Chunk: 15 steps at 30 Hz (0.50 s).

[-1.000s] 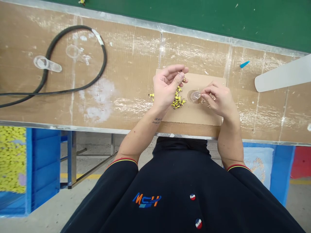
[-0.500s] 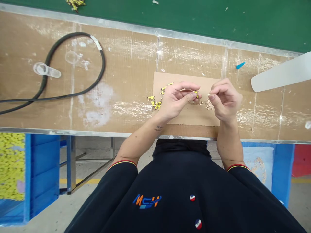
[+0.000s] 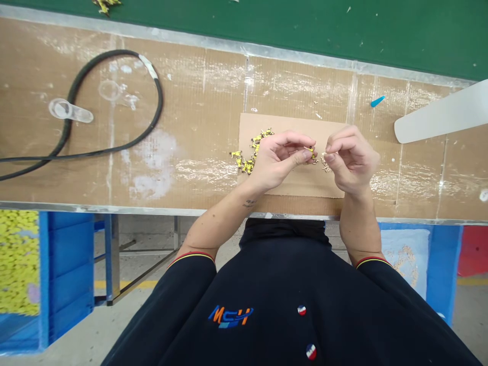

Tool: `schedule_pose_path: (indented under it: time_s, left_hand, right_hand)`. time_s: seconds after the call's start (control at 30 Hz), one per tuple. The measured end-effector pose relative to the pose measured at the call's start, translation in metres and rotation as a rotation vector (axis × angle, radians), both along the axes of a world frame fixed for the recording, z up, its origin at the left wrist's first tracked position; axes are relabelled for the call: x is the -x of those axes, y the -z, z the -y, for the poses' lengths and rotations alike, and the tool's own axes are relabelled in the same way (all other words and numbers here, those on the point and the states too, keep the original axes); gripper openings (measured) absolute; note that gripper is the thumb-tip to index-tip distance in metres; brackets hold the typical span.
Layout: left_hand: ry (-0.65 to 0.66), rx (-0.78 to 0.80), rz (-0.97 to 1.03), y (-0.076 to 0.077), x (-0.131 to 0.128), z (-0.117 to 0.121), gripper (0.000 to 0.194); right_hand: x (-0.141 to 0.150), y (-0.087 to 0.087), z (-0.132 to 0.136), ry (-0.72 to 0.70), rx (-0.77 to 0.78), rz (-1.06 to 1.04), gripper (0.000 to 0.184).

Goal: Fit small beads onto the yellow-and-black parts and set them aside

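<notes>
pinching a small yellow part (image 3: 311, 150) in the left hand (image 3: 276, 160)

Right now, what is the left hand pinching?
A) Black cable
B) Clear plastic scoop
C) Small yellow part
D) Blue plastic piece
C. The left hand pinches the small yellow part between its fingertips, just above the cardboard sheet and close to the right hand.
</notes>
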<state>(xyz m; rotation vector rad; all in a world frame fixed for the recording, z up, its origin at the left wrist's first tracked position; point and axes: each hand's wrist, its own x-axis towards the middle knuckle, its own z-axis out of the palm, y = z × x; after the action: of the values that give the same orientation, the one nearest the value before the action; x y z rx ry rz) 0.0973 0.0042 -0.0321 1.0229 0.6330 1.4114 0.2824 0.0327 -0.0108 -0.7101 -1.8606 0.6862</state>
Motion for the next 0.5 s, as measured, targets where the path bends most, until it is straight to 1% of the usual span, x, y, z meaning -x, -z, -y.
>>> schedule_pose_path:
  time_s: [0.13,0.2,0.27,0.37,0.5]
  left_hand:
    - [-0.043,0.022,-0.027,0.002,0.005,-0.005,0.033]
    - [-0.113,0.037,-0.046,0.005,0.012,-0.010,0.037]
    - [-0.205,0.051,-0.065,0.010,0.020,-0.016,0.037]
    - [-0.315,0.053,-0.095,0.018,0.030,-0.024,0.032]
    - [-0.361,0.065,-0.125,0.024,0.036,-0.028,0.035]
  right_hand:
    - [-0.006,-0.003,-0.002,0.040,0.040,0.051,0.022]
    - [-0.013,-0.004,-0.007,0.062,0.075,0.120,0.025]
    - [-0.019,-0.003,-0.013,0.063,0.126,0.223,0.027]
    - [-0.023,0.005,-0.023,0.035,0.214,0.348,0.025]
    - [-0.019,0.018,-0.029,-0.015,0.321,0.405,0.016]
